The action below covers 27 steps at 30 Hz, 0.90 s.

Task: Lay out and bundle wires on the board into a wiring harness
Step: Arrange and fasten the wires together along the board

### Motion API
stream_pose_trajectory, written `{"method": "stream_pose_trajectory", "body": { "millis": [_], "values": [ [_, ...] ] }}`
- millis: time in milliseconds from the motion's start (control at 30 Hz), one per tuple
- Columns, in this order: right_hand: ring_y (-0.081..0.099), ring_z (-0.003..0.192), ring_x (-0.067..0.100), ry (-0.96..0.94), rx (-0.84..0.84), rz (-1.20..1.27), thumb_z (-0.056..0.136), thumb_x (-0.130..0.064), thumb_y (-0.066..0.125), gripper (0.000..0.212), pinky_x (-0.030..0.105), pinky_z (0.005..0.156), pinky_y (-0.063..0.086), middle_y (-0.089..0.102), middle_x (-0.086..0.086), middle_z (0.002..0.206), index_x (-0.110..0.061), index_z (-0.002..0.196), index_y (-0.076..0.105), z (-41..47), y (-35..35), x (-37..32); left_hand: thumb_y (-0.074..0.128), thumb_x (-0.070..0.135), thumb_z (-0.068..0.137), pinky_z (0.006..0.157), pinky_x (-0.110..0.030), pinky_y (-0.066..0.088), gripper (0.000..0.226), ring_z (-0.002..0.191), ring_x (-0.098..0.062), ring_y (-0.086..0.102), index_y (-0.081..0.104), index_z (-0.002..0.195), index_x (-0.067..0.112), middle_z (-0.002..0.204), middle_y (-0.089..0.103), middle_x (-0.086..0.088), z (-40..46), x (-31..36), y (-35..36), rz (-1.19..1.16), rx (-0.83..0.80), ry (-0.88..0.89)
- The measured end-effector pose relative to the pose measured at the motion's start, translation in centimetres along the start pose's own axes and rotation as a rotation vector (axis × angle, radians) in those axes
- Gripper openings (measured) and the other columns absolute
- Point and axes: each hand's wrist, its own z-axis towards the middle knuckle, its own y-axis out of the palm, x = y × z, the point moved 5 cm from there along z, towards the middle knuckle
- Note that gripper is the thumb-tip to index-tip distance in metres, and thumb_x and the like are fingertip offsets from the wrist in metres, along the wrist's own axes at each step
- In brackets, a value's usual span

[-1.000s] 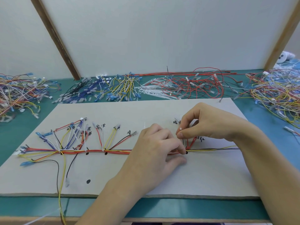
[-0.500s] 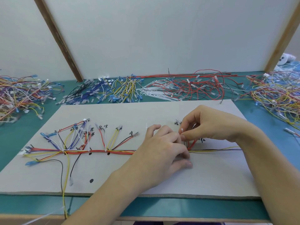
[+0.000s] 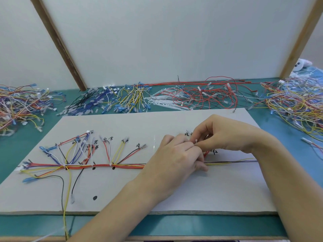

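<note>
Compared with half a second ago, both hands sit slightly closer together; the harness (image 3: 104, 165) on the board (image 3: 174, 193) lies as before. The left hand (image 3: 176, 159) rests on the harness trunk right of centre, fingers curled down over the wires and gripping them. The right hand (image 3: 225, 135) pinches a white cable tie (image 3: 196, 141) between thumb and forefinger, just above the left hand's knuckles and touching them.

Count: one board, one harness, two hands. The trunk runs left to right across the middle of the board. Three white ties are visible on it at the left half. Three black dots (image 3: 94, 197) mark the board near the trunk. Branch wires fan toward the far edge beside handwritten labels; three wires trail toward the near edge.

On the green table (image 3: 174, 226) beyond the board lie a heap of blue and yellow wires (image 3: 111, 100), a pile of loose white ties (image 3: 164, 100), and a heap of red wires (image 3: 209, 95). Mixed tangles lie at the far left (image 3: 19, 105) and the far right (image 3: 297, 103). The hands hide the trunk section beneath them, and one label partly.
</note>
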Motion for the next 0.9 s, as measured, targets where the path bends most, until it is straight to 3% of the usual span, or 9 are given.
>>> {"method": "stream_pose_trajectory", "body": {
  "millis": [233,300,367,433,500,567,633,767,900],
  "values": [
    [0.063,0.059,0.005,0.004,-0.001,0.008,0.084,-0.010,0.077,0.012,0.010,0.056,0.044,0.074,-0.002,0.069,-0.021,0.084,0.080,0.0,-0.1,0.2,0.063,0.026,0.100,0.079,-0.042,0.052,0.014,0.097,-0.023,0.058,0.072,0.096,0.016,0.091,0.070,0.004,-0.1,0.5,0.1,0.028,0.047,0.139],
    [0.063,0.060,0.005,0.005,-0.004,0.015,0.084,-0.011,0.078,0.011,0.011,0.056,0.045,0.074,-0.002,0.069,-0.021,0.084,0.081,0.1,-0.1,0.2,0.068,0.025,0.096,0.077,-0.042,0.050,0.008,0.095,-0.019,0.058,0.072,0.093,0.019,0.089,0.071,0.006,-0.1,0.5,0.0,-0.019,0.064,0.083],
    [0.064,0.063,0.006,0.003,-0.026,0.001,0.082,-0.013,0.079,0.011,0.014,0.060,0.046,0.075,0.000,0.073,-0.022,0.086,0.081,0.0,-0.1,0.2,0.074,0.024,0.090,0.080,-0.040,0.050,0.003,0.093,-0.013,0.059,0.074,0.092,0.023,0.086,0.071,0.009,-0.1,-0.3,-0.3,-0.210,0.083,-0.084],
    [0.066,0.069,0.007,-0.002,-0.063,-0.012,0.082,-0.010,0.077,0.014,0.016,0.064,0.047,0.077,0.004,0.080,-0.021,0.089,0.082,-0.2,0.0,0.2,0.079,0.024,0.085,0.081,-0.032,0.050,0.011,0.088,-0.004,0.061,0.070,0.090,0.030,0.081,0.071,0.014,-0.4,-1.0,-0.4,-0.374,0.112,-0.267],
    [0.067,0.072,0.007,-0.007,-0.085,0.001,0.084,-0.006,0.076,0.016,0.013,0.065,0.048,0.078,0.005,0.084,-0.020,0.090,0.082,-0.2,0.0,0.2,0.081,0.024,0.083,0.070,-0.017,0.044,0.024,0.077,0.000,0.062,0.059,0.085,0.032,0.075,0.071,0.016,-0.6,-1.3,-0.5,-0.469,0.160,-0.387],
    [0.069,0.075,0.009,-0.010,-0.082,0.009,0.087,-0.007,0.075,0.017,0.013,0.067,0.049,0.079,0.003,0.086,-0.022,0.090,0.082,-0.3,-0.2,0.1,0.083,0.022,0.081,0.060,-0.012,0.039,0.036,0.061,0.005,0.057,0.048,0.081,0.033,0.074,0.073,0.017,-0.7,-1.3,-0.4,-0.534,0.202,-0.461],
    [0.072,0.082,0.012,-0.014,-0.078,-0.001,0.090,-0.010,0.073,0.016,0.015,0.074,0.051,0.080,0.003,0.089,-0.023,0.094,0.082,-0.3,-0.2,0.2,0.083,0.022,0.081,0.055,-0.011,0.037,0.044,0.050,0.005,0.052,0.041,0.080,0.034,0.073,0.074,0.017,-0.8,-1.5,-0.2,-0.582,0.209,-0.518],
    [0.074,0.090,0.018,-0.034,-0.108,-0.006,0.095,-0.018,0.071,0.010,0.029,0.088,0.057,0.080,0.004,0.093,-0.020,0.097,0.080,-0.4,-0.3,0.3,0.084,0.021,0.080,0.053,-0.014,0.039,0.047,0.048,0.000,0.054,0.039,0.081,0.032,0.071,0.075,0.014,-0.9,-2.3,0.4,-0.664,0.171,-0.604],
    [0.074,0.090,0.017,-0.033,-0.133,0.004,0.095,-0.019,0.072,0.007,0.030,0.088,0.056,0.080,0.005,0.094,-0.020,0.097,0.079,-0.4,-0.2,0.2,0.085,0.021,0.079,0.051,-0.014,0.039,0.049,0.046,-0.003,0.050,0.037,0.082,0.030,0.071,0.076,0.010,-0.8,-2.6,0.5,-0.698,0.160,-0.627]
  ]
}}
